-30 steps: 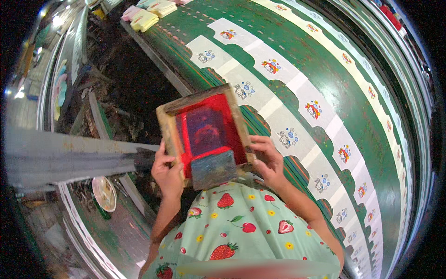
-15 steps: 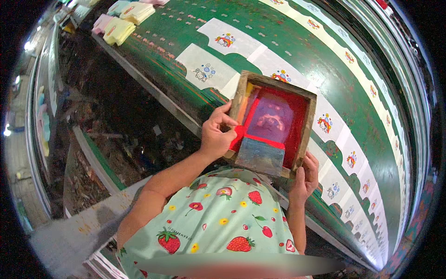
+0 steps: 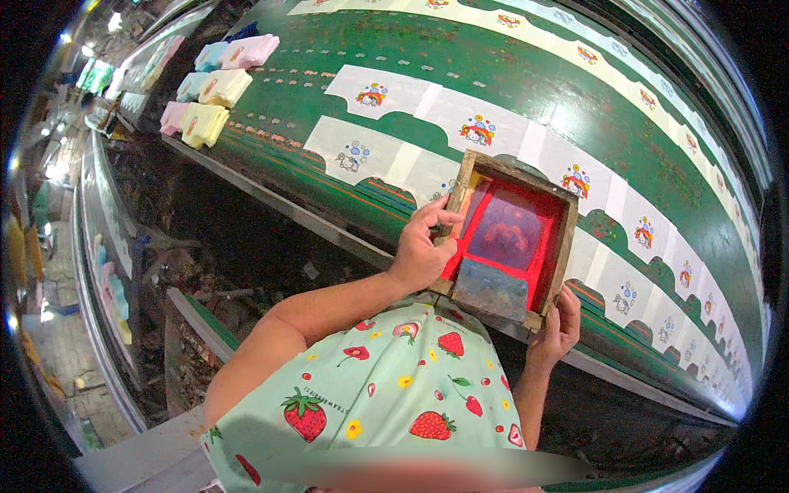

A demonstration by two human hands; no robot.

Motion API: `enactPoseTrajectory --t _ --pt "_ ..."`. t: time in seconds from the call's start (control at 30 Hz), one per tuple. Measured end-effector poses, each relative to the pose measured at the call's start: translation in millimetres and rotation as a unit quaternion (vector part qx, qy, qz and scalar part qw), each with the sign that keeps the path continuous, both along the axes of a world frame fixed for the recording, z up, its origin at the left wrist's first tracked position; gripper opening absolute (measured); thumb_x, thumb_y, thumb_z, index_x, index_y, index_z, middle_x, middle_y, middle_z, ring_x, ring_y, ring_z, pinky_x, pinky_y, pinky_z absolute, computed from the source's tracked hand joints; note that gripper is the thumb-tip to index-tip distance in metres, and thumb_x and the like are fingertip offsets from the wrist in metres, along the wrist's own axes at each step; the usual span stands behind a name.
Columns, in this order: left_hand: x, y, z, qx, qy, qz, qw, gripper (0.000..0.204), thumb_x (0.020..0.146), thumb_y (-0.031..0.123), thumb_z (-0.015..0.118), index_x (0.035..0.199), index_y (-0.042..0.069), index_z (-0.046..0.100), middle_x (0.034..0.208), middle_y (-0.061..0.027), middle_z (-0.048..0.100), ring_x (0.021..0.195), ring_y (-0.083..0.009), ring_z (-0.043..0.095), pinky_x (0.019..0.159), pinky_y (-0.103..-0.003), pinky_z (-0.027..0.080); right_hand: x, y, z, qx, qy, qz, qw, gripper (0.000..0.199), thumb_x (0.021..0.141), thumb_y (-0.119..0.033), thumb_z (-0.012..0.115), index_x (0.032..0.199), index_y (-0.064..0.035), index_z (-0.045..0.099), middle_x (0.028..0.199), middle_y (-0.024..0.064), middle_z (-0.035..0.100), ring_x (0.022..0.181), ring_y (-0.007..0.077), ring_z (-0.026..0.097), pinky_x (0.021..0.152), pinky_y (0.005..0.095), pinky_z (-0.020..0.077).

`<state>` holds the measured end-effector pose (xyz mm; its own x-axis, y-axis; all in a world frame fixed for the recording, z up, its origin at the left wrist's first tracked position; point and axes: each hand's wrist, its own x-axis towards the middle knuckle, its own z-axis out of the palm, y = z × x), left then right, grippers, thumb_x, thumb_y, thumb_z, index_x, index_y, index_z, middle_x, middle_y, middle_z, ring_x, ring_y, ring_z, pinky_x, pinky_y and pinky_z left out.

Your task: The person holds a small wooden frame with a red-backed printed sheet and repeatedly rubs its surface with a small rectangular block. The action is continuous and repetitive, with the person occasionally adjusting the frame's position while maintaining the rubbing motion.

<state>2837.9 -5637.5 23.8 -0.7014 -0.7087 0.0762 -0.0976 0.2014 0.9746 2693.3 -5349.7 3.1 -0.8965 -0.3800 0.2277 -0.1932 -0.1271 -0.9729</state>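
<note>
Now that the frame (image 3: pixel 511 240) has moved onto the next cloth (image 3: pixel 444 177), both hands' fingers (image 3: pixel 431 215) grip its sides.

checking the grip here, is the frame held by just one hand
No, the left hand grips the wooden screen frame on its left edge and the right hand holds its near right corner.

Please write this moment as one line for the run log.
left hand: grips left side of wooden screen-printing frame with red mesh | right hand: holds its near corner | frame: over white printed fabric pieces, green table
</note>
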Motion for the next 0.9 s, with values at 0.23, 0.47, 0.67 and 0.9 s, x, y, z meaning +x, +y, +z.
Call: enactPoseTrajectory --t 0.23,0.47,0.67,0.9 --pt "9.3 -41.1 -10.6 -0.005 0.003 -0.001 1.0 0.028 0.086 -0.001 0.076 0.111 0.007 0.084 0.166 -0.0324 0.058 0.16 -0.0415 0.051 0.132 -0.046 0.038 16.4 -39.4 4.3 -0.014 0.0 -0.006 1.0 0.03 0.106 -0.004 0.068 0.133 0.0072 0.074 0.148 0.0211 0.069 0.133 0.0287 0.068 0.119 0.0424 0.0517" --pt "11.0 -169.6 -6.4 -0.015 0.077 -0.037 0.996 0.027 0.086 -0.005 0.074 0.109 0.006 0.083 0.16 -0.0322 0.063 0.156 -0.0423 0.056 0.13 -0.047 0.041 29.0 -156.0 22.9 0.018 0.089 -0.027 0.995 0.033 0.103 -0.001 0.068 0.135 0.0065 0.074 0.147 0.022 0.07 0.132 0.0285 0.069 0.115 0.0416 0.0533" --pt "19.7 -306.9 47.6 -0.042 0.11 -0.019 0.993 0.033 0.084 -0.008 0.075 0.113 0.007 0.082 0.157 -0.0256 0.069 0.141 -0.0329 0.069 0.117 -0.04 0.055 37.5 -280.4 76.1 -0.001 0.085 0.007 0.996 0.054 0.109 -0.003 0.062 0.161 0.0075 0.056 0.161 0.0226 0.063 0.141 0.0291 0.067 0.12 0.0441 0.0526" --pt "56.8 -418.1 92.4 -0.195 0.206 0.022 0.959 0.031 0.088 -0.008 0.08 0.117 0.003 0.08 0.163 -0.0238 0.063 0.146 -0.0288 0.064 0.122 -0.042 0.051 61.7 -394.4 122.1 -0.108 0.028 0.033 0.993 0.062 0.106 -0.001 0.071 0.165 0.0059 0.054 0.151 0.02 0.071 0.121 0.0213 0.074 0.106 0.0373 0.0596"
